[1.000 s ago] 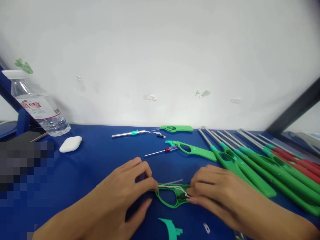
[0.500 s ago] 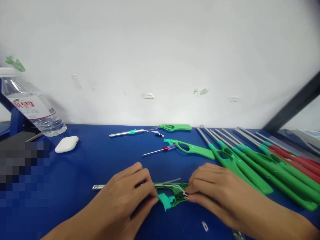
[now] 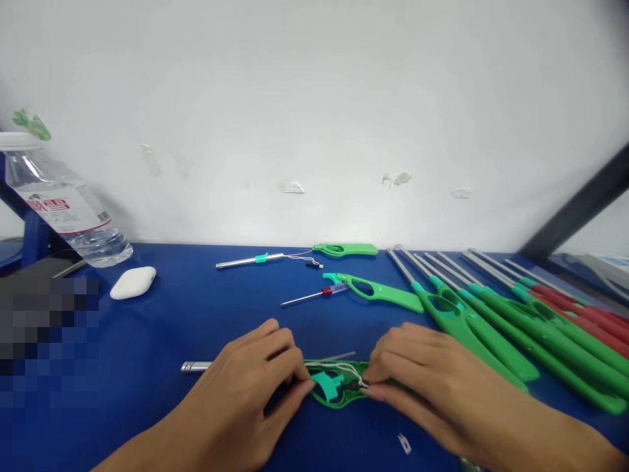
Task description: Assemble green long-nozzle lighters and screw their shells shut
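An opened green lighter handle shell (image 3: 335, 403) lies on the blue table between my hands. Pinched in the fingertips of my left hand (image 3: 258, 380) is a teal trigger (image 3: 326, 385), inside the shell's finger loop. My right hand (image 3: 417, 367) is closed on the shell's right part, its thumb and fingertips at a black piece (image 3: 352, 385) and white wires (image 3: 346, 369). My palm hides the rest of the handle. A silver tube (image 3: 194, 366) sticks out left of my left hand, its middle hidden under that hand.
Behind lie a screwdriver (image 3: 307, 298), a green handle shell (image 3: 386, 294), another green shell (image 3: 351, 250) and a metal tube with wires (image 3: 240, 261). Several assembled green lighters (image 3: 491, 334) and red ones (image 3: 584, 321) fill the right. A water bottle (image 3: 73, 210) and white case (image 3: 133, 282) stand left.
My left hand has moved the teal trigger slightly up, from overlapping the shell's near edge to inside the finger loop. My right hand stays almost where it was.
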Demonstrator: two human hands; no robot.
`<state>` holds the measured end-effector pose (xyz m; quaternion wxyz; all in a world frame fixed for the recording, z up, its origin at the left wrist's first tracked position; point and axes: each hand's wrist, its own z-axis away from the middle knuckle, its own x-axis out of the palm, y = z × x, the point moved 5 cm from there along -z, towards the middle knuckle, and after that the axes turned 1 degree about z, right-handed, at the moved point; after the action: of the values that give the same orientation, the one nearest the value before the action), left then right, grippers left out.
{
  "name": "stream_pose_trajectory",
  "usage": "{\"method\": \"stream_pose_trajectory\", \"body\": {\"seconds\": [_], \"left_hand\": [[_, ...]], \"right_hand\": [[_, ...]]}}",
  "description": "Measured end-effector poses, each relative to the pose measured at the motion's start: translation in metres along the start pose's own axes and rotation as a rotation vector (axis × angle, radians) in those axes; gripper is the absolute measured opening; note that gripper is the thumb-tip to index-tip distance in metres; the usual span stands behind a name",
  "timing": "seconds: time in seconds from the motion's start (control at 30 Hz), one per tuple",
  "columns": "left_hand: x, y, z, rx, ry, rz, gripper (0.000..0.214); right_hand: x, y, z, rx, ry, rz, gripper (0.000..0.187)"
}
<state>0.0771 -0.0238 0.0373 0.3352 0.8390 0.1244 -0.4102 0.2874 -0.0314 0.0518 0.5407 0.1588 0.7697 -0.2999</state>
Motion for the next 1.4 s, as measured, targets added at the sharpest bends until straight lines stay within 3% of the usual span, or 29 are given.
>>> {"method": "stream_pose_trajectory", "body": {"seconds": [0.5,0.83,1.07,1.4], "left_hand": [[0.004,0.005,-0.003,0.032,0.033,0.035,0.018],[0.015,-0.001,0.003,-0.005,-0.040,0.009,0.017],[0.013,0.002,0.003,-0.024,-0.052,-0.073,0.018],[0.012,0.004,0.005,0.005,0.007,-0.063,0.020]], "right_hand": [[0.002,-0.007,-0.005,-0.031,0.049,0.003,0.026],[0.006,-0.002,-0.005,0.088,0.087,-0.244,0.012],[0.013,0.004,-0.005,0.221,0.077,-0.425,0.014],[0.009,0.002,-0.004,0.192,0.102,-0.436,0.016]]}}
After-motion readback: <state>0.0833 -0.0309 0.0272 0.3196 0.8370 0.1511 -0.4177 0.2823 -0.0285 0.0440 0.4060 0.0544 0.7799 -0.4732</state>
